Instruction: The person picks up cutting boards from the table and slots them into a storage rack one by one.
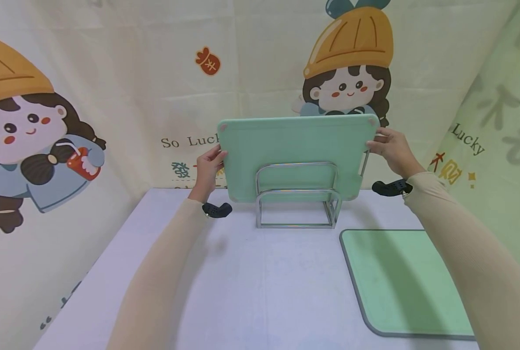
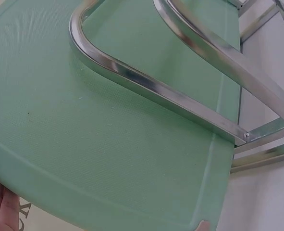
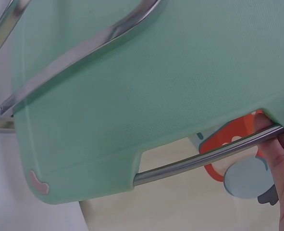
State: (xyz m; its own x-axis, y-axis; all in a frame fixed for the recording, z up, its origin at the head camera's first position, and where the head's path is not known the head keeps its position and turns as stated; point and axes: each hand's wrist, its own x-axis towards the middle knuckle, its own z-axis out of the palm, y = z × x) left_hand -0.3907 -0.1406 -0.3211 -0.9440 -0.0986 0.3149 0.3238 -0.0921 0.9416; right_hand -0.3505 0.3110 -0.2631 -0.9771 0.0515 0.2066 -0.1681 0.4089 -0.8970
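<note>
A light green cutting board (image 1: 299,141) with pinkish corners stands nearly upright behind the visible hoops of a shiny metal rack (image 1: 295,191). My left hand (image 1: 207,170) pinches its left edge; in the left wrist view, fingers (image 2: 6,207) show at that edge. At the upper right corner my right hand (image 1: 393,148) grips the board, and in the right wrist view its fingers (image 3: 281,161) are at one end of the metal handle bar (image 3: 204,158). Whether the board's lower edge rests on the rack's base, I cannot tell.
A flat green board or mat with a grey rim (image 1: 395,272) lies at the right of the white table (image 1: 242,282), partly under my right forearm. Behind the table hangs a printed cloth (image 1: 264,63), with another side of it at the right.
</note>
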